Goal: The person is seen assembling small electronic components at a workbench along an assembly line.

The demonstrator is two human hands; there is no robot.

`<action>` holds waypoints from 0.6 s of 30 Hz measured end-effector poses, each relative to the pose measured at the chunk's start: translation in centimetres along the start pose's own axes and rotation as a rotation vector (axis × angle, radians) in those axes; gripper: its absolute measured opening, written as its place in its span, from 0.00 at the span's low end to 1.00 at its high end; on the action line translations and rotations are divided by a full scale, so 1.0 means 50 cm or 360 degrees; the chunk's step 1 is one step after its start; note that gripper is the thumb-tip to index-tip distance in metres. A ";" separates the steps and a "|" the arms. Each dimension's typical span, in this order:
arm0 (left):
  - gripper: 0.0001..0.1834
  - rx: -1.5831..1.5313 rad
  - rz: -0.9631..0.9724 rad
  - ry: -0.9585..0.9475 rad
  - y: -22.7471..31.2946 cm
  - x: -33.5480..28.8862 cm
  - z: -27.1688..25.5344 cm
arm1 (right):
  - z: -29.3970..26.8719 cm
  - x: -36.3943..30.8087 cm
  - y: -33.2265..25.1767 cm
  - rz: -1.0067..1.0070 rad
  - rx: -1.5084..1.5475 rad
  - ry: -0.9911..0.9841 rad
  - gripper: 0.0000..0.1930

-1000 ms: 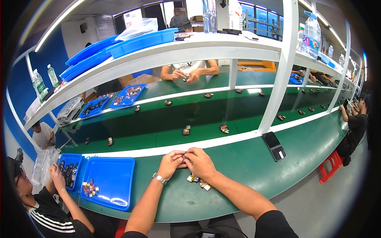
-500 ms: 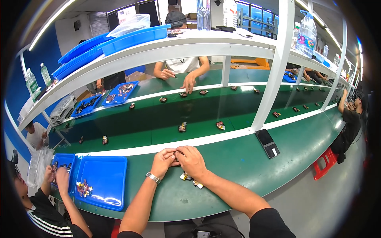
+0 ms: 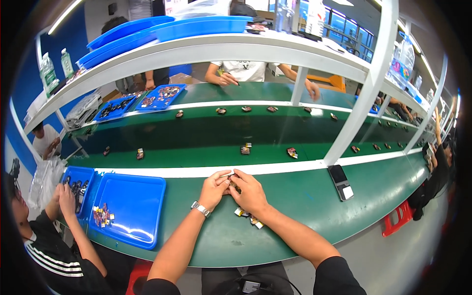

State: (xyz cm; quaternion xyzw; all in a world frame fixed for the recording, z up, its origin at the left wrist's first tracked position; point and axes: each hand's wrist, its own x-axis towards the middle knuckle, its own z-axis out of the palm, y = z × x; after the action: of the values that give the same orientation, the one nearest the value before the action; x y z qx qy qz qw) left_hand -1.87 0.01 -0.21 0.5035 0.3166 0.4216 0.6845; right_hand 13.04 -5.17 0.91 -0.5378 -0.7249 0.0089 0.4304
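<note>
Over the green bench [image 3: 295, 216], near the white rail [image 3: 182, 172], both hands worked close together at one small part [image 3: 235, 185]. Most of it was hidden: only a dark, brownish sliver showed between the fingertips, so its outline and orientation could not be told. Left hand [image 3: 213, 191]: thumb and fingers closed in a pinch, at the part's left side. Right hand [image 3: 250, 195]: fingers curled down from the right, tips drawn in against the same piece, with almost no gap between the two hands. Which fingertips bore the load could not be made out.

Part position: at the fingertips, well apart from the blue tray [image 3: 135, 209] to the left. Nearer the wearer, a cluster of loose parts [image 3: 256, 223] lay on the bench beside the right wrist, partly covered by it; count uncertain. Similar pieces on the green belt [image 3: 196, 153] were too small for detail.

Left edge: a co-worker [image 3: 54, 250] was cut off by the dark lens rim. Across the belt, the shelf [image 3: 206, 51] hid another person's [image 3: 243, 71] head; that person's outstretched hand was blurred.
</note>
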 end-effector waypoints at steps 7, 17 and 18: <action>0.08 0.0561 0.0568 0.0820 -0.004 0.013 -0.030 | 0.109 0.186 0.041 0.0150 0.0002 -0.0015 0.12; 0.05 0.0899 0.0581 0.0925 0.003 -0.001 -0.036 | 0.058 0.210 0.073 0.0262 -0.0511 0.0238 0.27; 0.05 0.0937 0.0586 0.0895 0.007 -0.001 -0.032 | 0.028 0.199 0.097 0.0443 -0.0583 0.0263 0.30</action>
State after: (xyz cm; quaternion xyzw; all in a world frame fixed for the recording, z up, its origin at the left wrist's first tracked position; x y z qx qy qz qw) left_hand -3.35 0.70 -0.33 0.5907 0.5021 0.5489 0.3127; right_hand 15.40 5.35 3.85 -0.7004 -0.5957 -0.1074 0.3783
